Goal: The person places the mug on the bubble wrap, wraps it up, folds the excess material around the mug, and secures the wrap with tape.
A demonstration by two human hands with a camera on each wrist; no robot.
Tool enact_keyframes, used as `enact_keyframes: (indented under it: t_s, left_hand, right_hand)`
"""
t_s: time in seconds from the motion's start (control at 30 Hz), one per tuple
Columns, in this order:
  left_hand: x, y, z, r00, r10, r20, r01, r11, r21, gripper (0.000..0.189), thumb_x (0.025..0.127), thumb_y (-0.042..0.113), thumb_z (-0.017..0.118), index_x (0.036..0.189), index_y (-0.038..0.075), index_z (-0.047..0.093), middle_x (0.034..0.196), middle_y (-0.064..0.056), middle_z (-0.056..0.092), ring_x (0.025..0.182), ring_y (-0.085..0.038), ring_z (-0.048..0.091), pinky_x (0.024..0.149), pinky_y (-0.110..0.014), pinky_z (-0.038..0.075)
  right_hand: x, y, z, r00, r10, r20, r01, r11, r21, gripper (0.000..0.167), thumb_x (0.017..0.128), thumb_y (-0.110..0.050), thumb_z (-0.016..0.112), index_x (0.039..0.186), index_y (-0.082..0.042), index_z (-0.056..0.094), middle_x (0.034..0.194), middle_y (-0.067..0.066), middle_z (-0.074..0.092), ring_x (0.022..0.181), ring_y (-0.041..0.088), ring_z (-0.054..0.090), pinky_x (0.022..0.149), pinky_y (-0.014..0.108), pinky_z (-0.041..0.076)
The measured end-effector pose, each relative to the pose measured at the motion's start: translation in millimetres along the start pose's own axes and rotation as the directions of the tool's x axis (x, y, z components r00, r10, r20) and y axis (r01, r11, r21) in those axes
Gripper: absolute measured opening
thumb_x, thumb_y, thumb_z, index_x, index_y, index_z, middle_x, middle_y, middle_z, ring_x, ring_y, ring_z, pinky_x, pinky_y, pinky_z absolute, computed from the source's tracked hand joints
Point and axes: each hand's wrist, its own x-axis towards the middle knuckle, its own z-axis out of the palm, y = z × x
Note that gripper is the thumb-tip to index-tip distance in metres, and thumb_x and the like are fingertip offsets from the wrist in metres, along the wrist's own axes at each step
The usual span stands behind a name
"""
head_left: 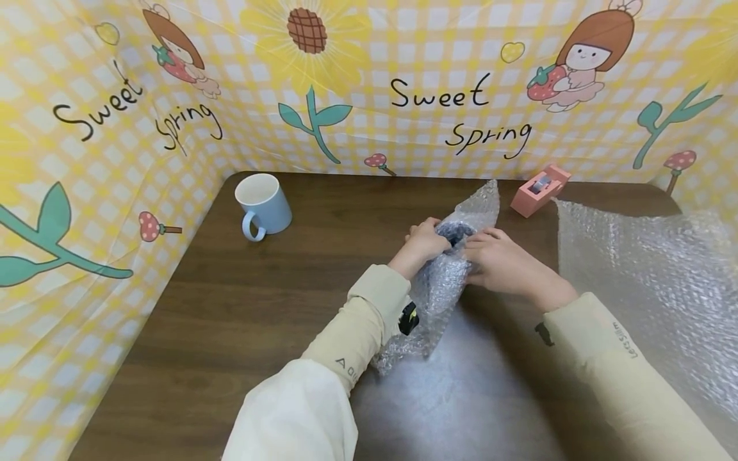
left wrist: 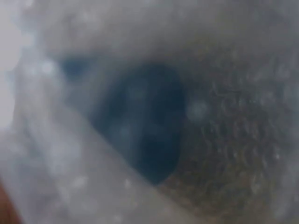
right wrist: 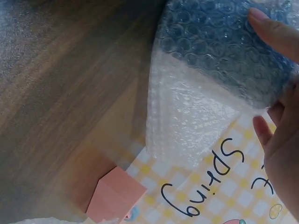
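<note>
A dark blue, rounded object (head_left: 457, 232) stands wrapped in a sheet of bubble wrap (head_left: 436, 288) near the middle of the table. My left hand (head_left: 425, 242) grips the wrap at the object's left side. On the other side my right hand (head_left: 500, 261) holds the wrapped object. Thumb and fingers of the right hand (right wrist: 280, 149) lie around the bubble-covered blue side (right wrist: 210, 42) in the right wrist view. One pointed corner of the wrap sticks up behind the hands. The left wrist view is blurred, with a dark blue shape (left wrist: 149, 126) under the plastic.
A light blue mug (head_left: 271, 208) with a white inside stands at the back left. Behind the right hand is a pink tape dispenser (head_left: 539, 191). Another large bubble wrap sheet (head_left: 646, 275) covers the table's right side. Patterned cloth (head_left: 369, 128) hangs around the brown table (head_left: 230, 333).
</note>
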Motion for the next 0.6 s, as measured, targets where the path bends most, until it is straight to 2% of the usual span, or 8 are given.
enact_keyframes:
  t_s: [0.17, 0.27, 0.33, 0.4, 0.43, 0.47, 0.53, 0.6]
  left_hand:
    - [1.4, 0.6, 1.3, 0.999, 0.023, 0.027, -0.021, 0.999, -0.047, 0.051, 0.089, 0.009, 0.053, 0.140, 0.008, 0.044, 0.142, -0.013, 0.049, 0.132, -0.031, 0.043, 0.110, -0.043, 0.036]
    - [0.5, 0.6, 1.1, 0.998, 0.031, 0.046, -0.026, 0.994, -0.110, 0.051, 0.090, 0.005, 0.050, 0.140, 0.005, 0.043, 0.142, -0.015, 0.049, 0.131, -0.030, 0.046, 0.109, -0.043, 0.039]
    - [-0.7, 0.6, 0.6, 0.998, 0.040, 0.041, -0.035, 0.993, -0.114, 0.050, 0.090, 0.004, 0.048, 0.140, 0.005, 0.044, 0.141, -0.015, 0.050, 0.130, -0.029, 0.047, 0.109, -0.043, 0.039]
    - [-2.2, 0.8, -0.1, 0.999, 0.037, 0.037, -0.032, 0.992, -0.121, 0.049, 0.091, 0.004, 0.047, 0.140, 0.005, 0.044, 0.141, -0.014, 0.050, 0.130, -0.029, 0.046, 0.109, -0.043, 0.039]
    - [-2.9, 1.2, -0.2, 0.999, 0.034, 0.035, -0.030, 0.992, -0.125, 0.049, 0.091, 0.004, 0.046, 0.140, 0.006, 0.044, 0.141, -0.014, 0.050, 0.130, -0.028, 0.046, 0.109, -0.043, 0.038]
    - [-3.4, 1.7, -0.2, 0.999, 0.031, 0.031, -0.027, 0.991, -0.127, 0.048, 0.091, 0.004, 0.046, 0.139, 0.006, 0.044, 0.141, -0.014, 0.050, 0.131, -0.028, 0.046, 0.109, -0.043, 0.038]
    - [-3.3, 2.4, 0.1, 0.999, 0.020, 0.032, -0.015, 0.991, -0.132, 0.048, 0.092, 0.005, 0.046, 0.140, 0.007, 0.044, 0.141, -0.013, 0.050, 0.132, -0.028, 0.045, 0.109, -0.043, 0.038]
    - [-3.0, 2.6, 0.6, 0.999, 0.016, 0.030, -0.012, 0.991, -0.133, 0.047, 0.093, 0.005, 0.046, 0.140, 0.007, 0.044, 0.141, -0.013, 0.050, 0.132, -0.028, 0.045, 0.110, -0.042, 0.038]
  right_hand:
    - [-3.8, 1.1, -7.9, 0.997, 0.073, 0.037, -0.078, 0.986, 0.148, 0.035, 0.078, -0.015, 0.077, 0.109, -0.001, 0.069, 0.119, 0.016, 0.067, 0.123, 0.035, 0.053, 0.108, 0.059, 0.026]
    - [-7.1, 6.1, -11.5, 0.993, 0.116, 0.002, -0.113, 0.959, 0.260, 0.032, 0.079, -0.015, 0.075, 0.108, -0.001, 0.070, 0.120, 0.016, 0.067, 0.128, 0.038, 0.048, 0.110, 0.060, 0.022]
    - [-9.3, 10.6, -11.6, 0.983, 0.172, -0.056, -0.143, 0.930, 0.339, 0.026, 0.082, -0.015, 0.073, 0.105, -0.002, 0.071, 0.118, 0.014, 0.068, 0.125, 0.037, 0.050, 0.109, 0.056, 0.028]
    - [-9.8, 13.4, -10.9, 0.950, 0.294, -0.104, -0.225, 0.877, 0.425, 0.023, 0.088, -0.016, 0.068, 0.105, -0.001, 0.070, 0.116, 0.016, 0.067, 0.119, 0.035, 0.054, 0.104, 0.052, 0.035]
    - [-9.8, 14.6, -10.1, 0.918, 0.379, -0.115, -0.285, 0.834, 0.471, 0.024, 0.091, -0.017, 0.064, 0.106, 0.000, 0.069, 0.115, 0.018, 0.066, 0.115, 0.034, 0.056, 0.100, 0.050, 0.039]
    - [-9.4, 15.0, -9.8, 0.875, 0.472, -0.105, -0.356, 0.776, 0.521, 0.027, 0.094, -0.020, 0.060, 0.109, 0.001, 0.067, 0.115, 0.019, 0.065, 0.112, 0.033, 0.057, 0.096, 0.048, 0.042]
    - [-7.6, 15.6, -8.9, 0.766, 0.643, -0.005, -0.501, 0.602, 0.622, 0.039, 0.100, -0.027, 0.048, 0.119, 0.004, 0.060, 0.119, 0.024, 0.061, 0.110, 0.034, 0.056, 0.093, 0.046, 0.043]
    - [-4.5, 16.9, -6.6, 0.669, 0.728, 0.150, -0.586, 0.393, 0.709, 0.050, 0.102, -0.031, 0.038, 0.132, 0.007, 0.049, 0.130, 0.029, 0.052, 0.116, 0.037, 0.051, 0.098, 0.046, 0.042]
